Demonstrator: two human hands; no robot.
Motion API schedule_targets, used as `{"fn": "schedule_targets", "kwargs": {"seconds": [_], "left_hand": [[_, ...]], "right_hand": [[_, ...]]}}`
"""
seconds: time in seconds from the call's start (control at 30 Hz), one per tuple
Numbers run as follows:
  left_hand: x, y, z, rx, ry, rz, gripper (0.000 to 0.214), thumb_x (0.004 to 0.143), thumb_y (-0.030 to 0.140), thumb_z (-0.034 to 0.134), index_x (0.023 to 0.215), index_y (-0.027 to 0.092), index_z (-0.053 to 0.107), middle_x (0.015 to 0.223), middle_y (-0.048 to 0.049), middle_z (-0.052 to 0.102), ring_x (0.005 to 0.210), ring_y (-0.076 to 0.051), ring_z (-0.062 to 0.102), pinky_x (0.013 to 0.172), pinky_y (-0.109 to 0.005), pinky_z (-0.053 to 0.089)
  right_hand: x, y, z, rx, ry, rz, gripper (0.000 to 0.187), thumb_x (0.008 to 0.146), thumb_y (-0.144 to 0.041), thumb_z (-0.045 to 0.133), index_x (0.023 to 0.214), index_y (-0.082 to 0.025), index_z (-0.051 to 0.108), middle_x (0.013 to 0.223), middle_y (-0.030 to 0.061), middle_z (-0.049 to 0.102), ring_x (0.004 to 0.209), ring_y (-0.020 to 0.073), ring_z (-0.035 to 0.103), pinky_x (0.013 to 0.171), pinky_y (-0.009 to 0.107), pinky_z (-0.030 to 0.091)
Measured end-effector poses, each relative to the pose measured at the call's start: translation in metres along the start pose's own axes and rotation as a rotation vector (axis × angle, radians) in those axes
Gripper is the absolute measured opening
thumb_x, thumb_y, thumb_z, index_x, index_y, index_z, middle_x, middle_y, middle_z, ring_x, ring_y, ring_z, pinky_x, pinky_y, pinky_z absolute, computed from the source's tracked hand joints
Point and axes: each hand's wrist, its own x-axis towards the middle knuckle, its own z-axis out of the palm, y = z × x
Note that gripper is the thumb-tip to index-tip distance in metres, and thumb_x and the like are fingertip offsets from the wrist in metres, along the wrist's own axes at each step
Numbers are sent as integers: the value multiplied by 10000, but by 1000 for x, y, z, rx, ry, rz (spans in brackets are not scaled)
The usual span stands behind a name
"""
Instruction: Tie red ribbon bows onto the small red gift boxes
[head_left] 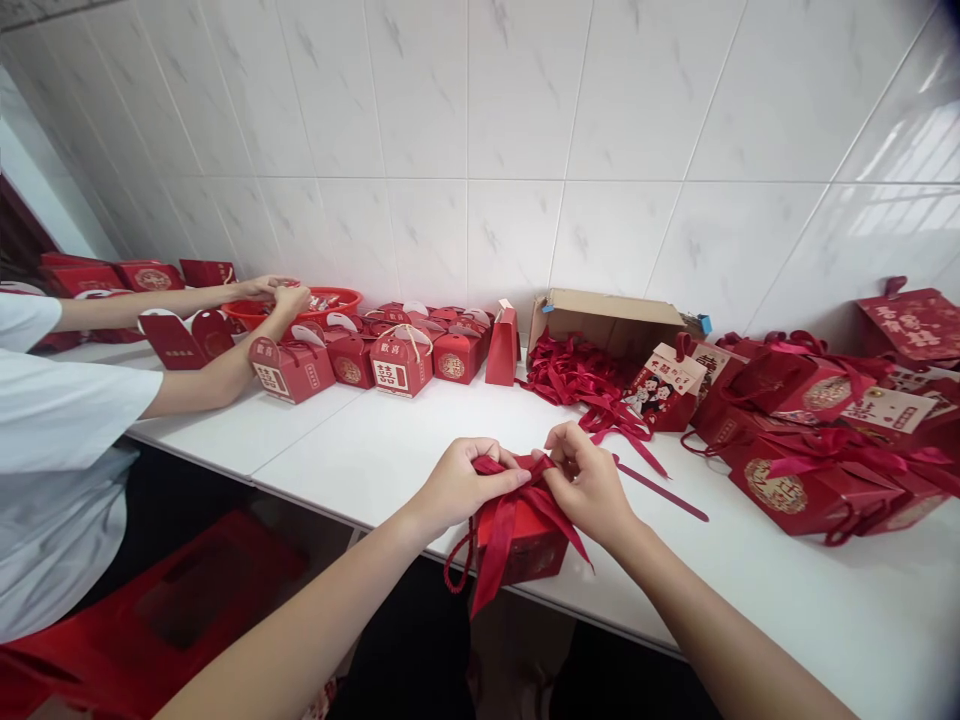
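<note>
A red gift box (534, 550) stands at the front edge of the white table, a twisted red cord handle hanging off its left side. Across its top lies a red satin ribbon (496, 560), with tails falling over the front and to the right. My left hand (471, 482) pinches the ribbon at the left of the box top. On the other side, my right hand (586, 478) has its fingers closed on the ribbon near the middle. The fingers partly hide where the ribbon crosses, so I cannot tell whether it is knotted.
A cardboard box (611, 308) spills loose red ribbons (577, 375). Ribboned boxes (814, 480) are piled at right. Several small red boxes (401, 360) stand at left, near a red basket (349, 298). A co-worker's arms (217, 385) reach over it. A dark red strip (664, 490) lies nearby.
</note>
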Motion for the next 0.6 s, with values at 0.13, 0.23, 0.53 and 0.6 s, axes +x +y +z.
{"fn": "schedule_targets", "kwargs": {"seconds": [0.13,0.23,0.53,0.6], "left_hand": [[0,-1,-1,32,-30,35,320,665,294,732,532,162,471,781,-59,678,788,-177,609,731,-296,454],[1,-2,-2,42,-55,61,365,675,276,722,512,177,411,764,-61,681,853,-206,623,758,-309,456],[1,5,6,34,-22,2,281,684,375,718,603,139,588,791,-60,687,714,-162,600,690,-286,459],[2,4,7,33,-34,14,264,683,369,721,626,136,611,755,-48,671,697,-150,584,680,-276,449]], "right_hand": [[-1,1,-2,-19,50,22,144,773,-164,518,844,-227,410,548,-81,380,474,99,367,458,211,309],[0,3,-5,-18,59,28,164,762,-147,525,851,-226,413,554,-81,373,483,99,367,449,208,299],[2,5,-15,120,-66,-78,149,761,-119,535,824,-216,442,528,-95,347,460,79,294,442,204,241],[2,4,-10,175,5,-44,139,773,-150,559,798,-213,438,520,-97,340,456,74,280,445,204,238]]}}
